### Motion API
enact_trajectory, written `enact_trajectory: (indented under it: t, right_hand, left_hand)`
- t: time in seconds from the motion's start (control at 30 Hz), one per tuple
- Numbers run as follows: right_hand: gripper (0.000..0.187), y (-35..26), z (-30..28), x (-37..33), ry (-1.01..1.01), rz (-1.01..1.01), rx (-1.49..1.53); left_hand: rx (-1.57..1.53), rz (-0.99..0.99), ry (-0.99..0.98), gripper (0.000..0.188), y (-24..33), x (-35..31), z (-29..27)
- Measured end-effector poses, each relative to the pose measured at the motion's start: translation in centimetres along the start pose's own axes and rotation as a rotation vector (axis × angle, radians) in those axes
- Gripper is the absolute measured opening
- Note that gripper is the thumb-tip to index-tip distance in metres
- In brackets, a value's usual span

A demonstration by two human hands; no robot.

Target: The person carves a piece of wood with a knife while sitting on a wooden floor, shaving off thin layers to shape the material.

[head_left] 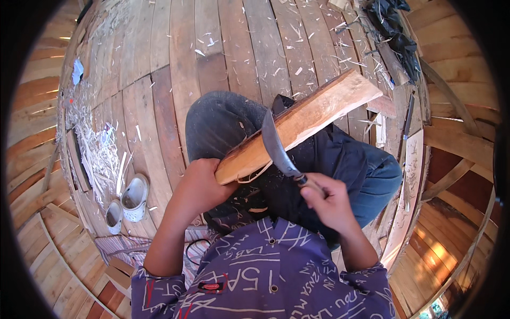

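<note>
A long, rough piece of wood [313, 111] lies slantwise across my lap, its far end up to the right. My left hand [199, 186] is closed around its near lower end; the fingers beneath are hidden. In my right hand [330, 199] is the wooden handle of a curved knife, like a sickle. The dark curved blade [277, 146] lies across the wood's face near its middle, and its tip reaches the upper edge. A thin curled shaving [256, 175] hangs by the wood's lower edge near my left hand.
I sit on a plank floor [234, 32] strewn with shavings. A heap of shavings [103, 154] and a pair of pale clogs [135, 198] are on the left. Black plastic [390, 32] and wood offcuts [393, 64] lie at the far right. Plank walls [457, 58] stand on both sides.
</note>
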State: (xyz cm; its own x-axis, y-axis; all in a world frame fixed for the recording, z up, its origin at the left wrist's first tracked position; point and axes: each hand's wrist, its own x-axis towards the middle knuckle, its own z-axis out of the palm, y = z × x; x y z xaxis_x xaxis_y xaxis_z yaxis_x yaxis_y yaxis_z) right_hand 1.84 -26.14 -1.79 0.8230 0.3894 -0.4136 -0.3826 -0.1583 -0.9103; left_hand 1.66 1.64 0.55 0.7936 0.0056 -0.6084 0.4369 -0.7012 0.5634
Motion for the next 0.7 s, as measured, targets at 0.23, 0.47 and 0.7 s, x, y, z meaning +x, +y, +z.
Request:
enact_trajectory:
  t: [0.23, 0.47, 0.7]
  right_hand:
    - [0.024, -1.1, 0.3, -0.1, -0.134, -0.127, -0.238]
    - [0.029, -1.0, -0.9, 0.5, 0.199, 0.004, 0.189]
    - [0.024, -0.4, -0.1, -0.7, 0.273, -0.068, 0.270]
  left_hand:
    - [-0.009, 0.001, 0.010, 0.031, 0.2, 0.0, 0.1]
    - [-0.107, 0.001, -0.069, 0.031, 0.4, 0.0, -0.7]
    - [-0.522, 0.106, -0.421, 0.028, -1.6, 0.6, -2.3]
